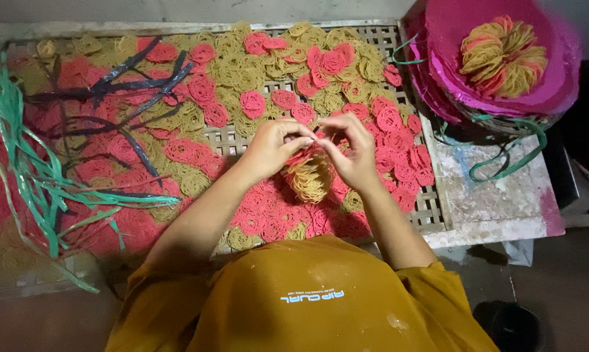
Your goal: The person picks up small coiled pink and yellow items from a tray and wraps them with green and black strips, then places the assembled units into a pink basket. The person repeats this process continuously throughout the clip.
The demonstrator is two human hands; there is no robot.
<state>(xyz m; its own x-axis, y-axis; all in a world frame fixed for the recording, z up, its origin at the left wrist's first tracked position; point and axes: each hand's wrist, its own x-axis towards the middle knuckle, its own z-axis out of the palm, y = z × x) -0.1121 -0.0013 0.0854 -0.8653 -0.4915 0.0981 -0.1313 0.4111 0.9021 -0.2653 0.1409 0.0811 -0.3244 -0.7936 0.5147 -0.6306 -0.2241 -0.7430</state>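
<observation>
- Yellow-and-pink noodle bundle (309,175), head view: I see it above the woven tray (431,208), near its front edge.
- Left hand (273,146): fingers curled shut, pinching the bundle's top.
- Right hand (353,153): fingers closed on the same top, touching the left.
- Green straps (27,169) lie well left.

Food workshop — noodle crackers (255,104) drying, woven rack (431,202), plastic ties (27,163)
</observation>
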